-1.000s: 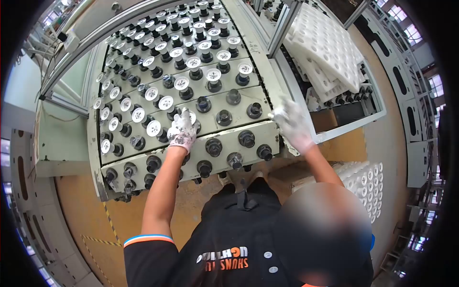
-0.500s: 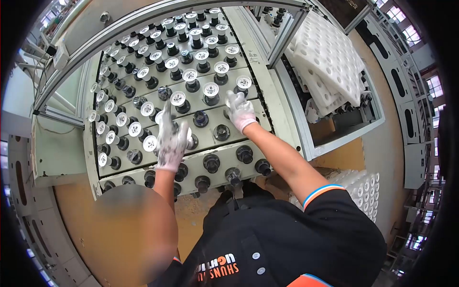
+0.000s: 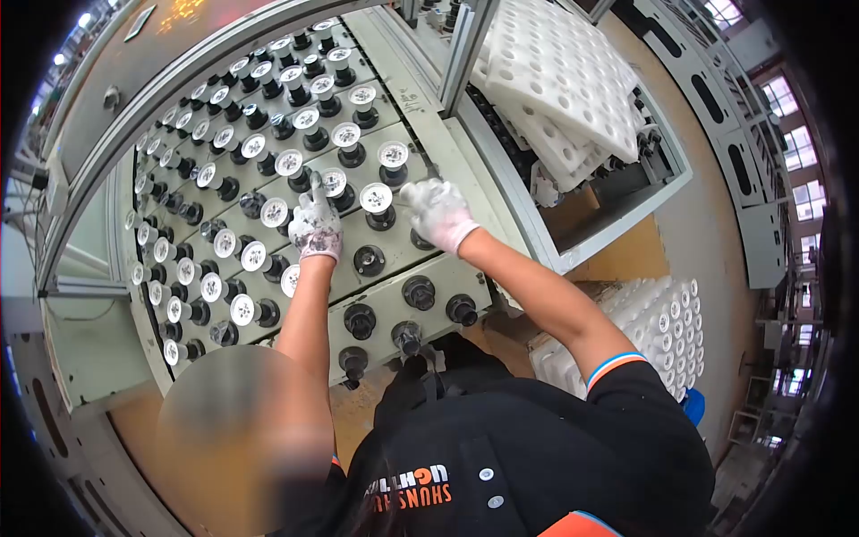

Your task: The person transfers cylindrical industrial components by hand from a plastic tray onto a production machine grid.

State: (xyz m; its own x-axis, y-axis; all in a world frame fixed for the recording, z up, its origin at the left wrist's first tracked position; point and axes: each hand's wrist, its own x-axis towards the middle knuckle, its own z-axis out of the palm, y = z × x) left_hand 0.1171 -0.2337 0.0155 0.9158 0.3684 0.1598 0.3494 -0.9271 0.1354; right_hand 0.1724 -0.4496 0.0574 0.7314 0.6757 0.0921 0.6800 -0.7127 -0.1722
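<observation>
My left hand [image 3: 316, 225], in a smudged white glove, is over a row of round white lamps in black sockets. One finger points up beside a lamp [image 3: 333, 183]; the others are bent, and what lies under them is hidden. Farther right, my gloved right hand [image 3: 437, 213] has its fingers curled in near the row's right end. Its palm side faces down, so I cannot see what it grips. Between the hands stands another lamp [image 3: 377, 198], with one more lamp [image 3: 392, 155] behind it. A dark socket without a lamp [image 3: 369, 260] is nearer me.
The pale green slatted bench [image 3: 304, 327] carries many lamps and sockets. A metal frame [image 3: 470, 58] rises over it. Perforated white foam trays [image 3: 564, 76] are stacked on the right, and a block of white round-ended pieces [image 3: 667, 336] is below them.
My view has shifted, so the bench appears lower and farther left. My left hand has moved up over the lamp row with its fingers bent; my right hand's fingers have curled in.
</observation>
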